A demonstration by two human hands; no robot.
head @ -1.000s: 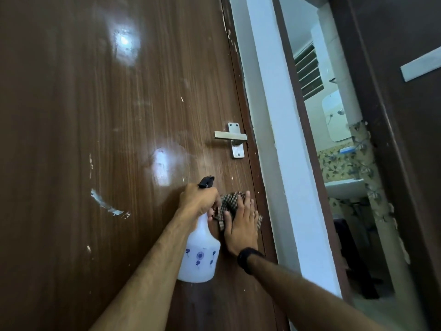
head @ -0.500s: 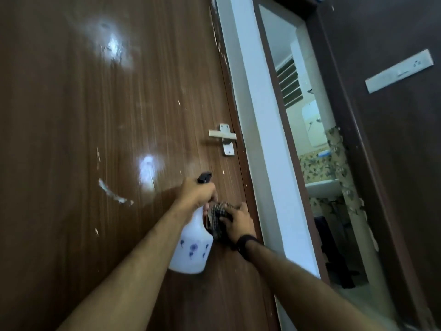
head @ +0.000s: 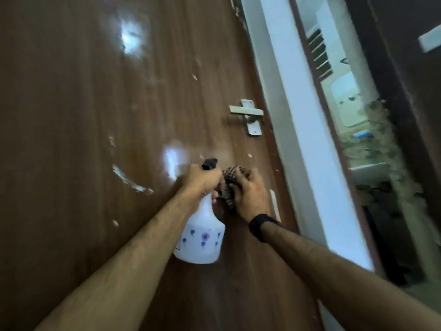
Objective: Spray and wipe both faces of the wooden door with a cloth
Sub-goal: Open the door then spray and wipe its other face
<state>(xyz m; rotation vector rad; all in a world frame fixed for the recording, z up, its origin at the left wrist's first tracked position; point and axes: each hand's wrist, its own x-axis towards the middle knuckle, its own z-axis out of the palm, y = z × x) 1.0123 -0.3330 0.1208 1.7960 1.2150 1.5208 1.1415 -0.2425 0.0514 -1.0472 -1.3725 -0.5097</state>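
The left hand (head: 202, 181) is wrapped around the neck of the spray bottle (head: 201, 237), with the black nozzle (head: 209, 163) sticking out above the knuckles and aimed at the door (head: 95, 115). The right hand (head: 250, 194) clutches the cloth (head: 230, 185), fingers curled over it, and holds it against the door face. Both hands sit below the handle (head: 248, 114) and to its left, the right hand nearer to it and to the door's edge.

The door runs tall, its grain upright, and stretches well above and to the left of the hands; most of the face still to be covered lies that way. The coming stroke most likely depends on the right hand carrying the cloth up toward the handle or across, while the bottle stays just beside it.

The door is dark brown, glossy wood laminate, catching bright glare and flecked with pale paint marks, including a curved smear (head: 130, 181) left of the bottle. The bottle is white translucent plastic, bell-shaped, printed with small blue flowers. The cloth is a bunched checked fabric. The handle is a flat metal lever.
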